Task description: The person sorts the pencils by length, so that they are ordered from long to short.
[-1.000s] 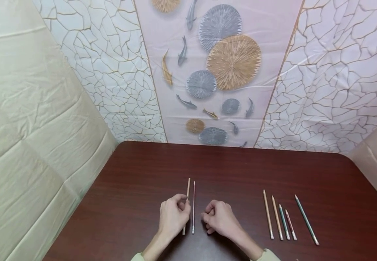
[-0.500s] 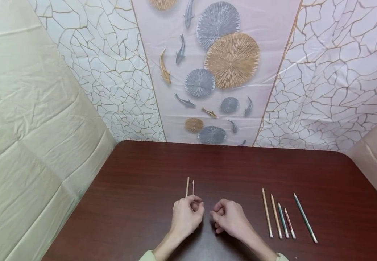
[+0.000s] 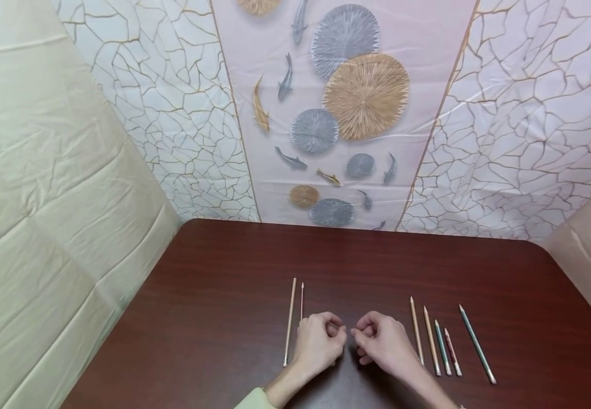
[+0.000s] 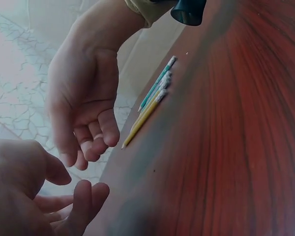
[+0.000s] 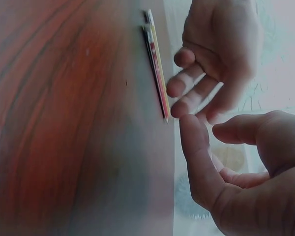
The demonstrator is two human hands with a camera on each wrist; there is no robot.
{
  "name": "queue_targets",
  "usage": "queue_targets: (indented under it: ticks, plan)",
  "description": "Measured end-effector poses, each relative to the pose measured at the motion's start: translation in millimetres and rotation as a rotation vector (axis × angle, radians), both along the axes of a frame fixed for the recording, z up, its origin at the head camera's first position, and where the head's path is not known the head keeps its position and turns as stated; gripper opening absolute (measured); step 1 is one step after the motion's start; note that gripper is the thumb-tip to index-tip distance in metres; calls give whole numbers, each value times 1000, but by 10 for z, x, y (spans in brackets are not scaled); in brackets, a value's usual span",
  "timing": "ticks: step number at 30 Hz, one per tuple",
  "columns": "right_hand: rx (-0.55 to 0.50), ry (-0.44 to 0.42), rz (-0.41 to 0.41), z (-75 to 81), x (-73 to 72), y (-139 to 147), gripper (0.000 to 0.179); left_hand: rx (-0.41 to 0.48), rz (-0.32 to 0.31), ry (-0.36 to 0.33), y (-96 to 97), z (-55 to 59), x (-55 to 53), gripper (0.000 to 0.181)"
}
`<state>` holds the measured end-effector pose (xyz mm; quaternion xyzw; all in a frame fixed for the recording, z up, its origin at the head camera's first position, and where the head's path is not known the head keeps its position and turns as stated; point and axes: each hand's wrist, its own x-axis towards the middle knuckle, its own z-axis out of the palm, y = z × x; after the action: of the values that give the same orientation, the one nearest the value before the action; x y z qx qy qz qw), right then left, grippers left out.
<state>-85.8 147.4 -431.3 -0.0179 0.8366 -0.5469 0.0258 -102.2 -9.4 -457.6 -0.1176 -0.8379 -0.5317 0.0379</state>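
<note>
In the head view my left hand is over the table, just right of two pencils, with loosely bent fingers and nothing in them. A plain wooden-coloured pencil lies left of it; the lower part of a slim red pencil is hidden behind the hand. Facing it across a small gap is my right hand, its fingers also loosely bent and holding nothing. Both wrist views show bare fingertips: the left hand low in its own view, the right hand in its own.
Right of the hands lie two wooden-coloured pencils, a teal pencil and a short red pencil, roughly side by side. A longer teal pencil lies slanted farther right. The dark red-brown table meets patterned cloth behind.
My left hand has moved right from the wooden-coloured pencil, past the red one, leaving both pencils lying. My right hand has shifted right too, now partly covering a right-hand pencil's end.
</note>
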Motion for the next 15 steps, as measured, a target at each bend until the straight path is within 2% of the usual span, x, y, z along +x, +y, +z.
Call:
queue_targets:
  ticks: [9,15]
  plan:
    - [11,-38,-102,31,-24,218,8,60,-5,-83,120,-39,-19,9]
    - [63,-59,-127,1,7,343,9,49,2,-108,173,-52,-19,9]
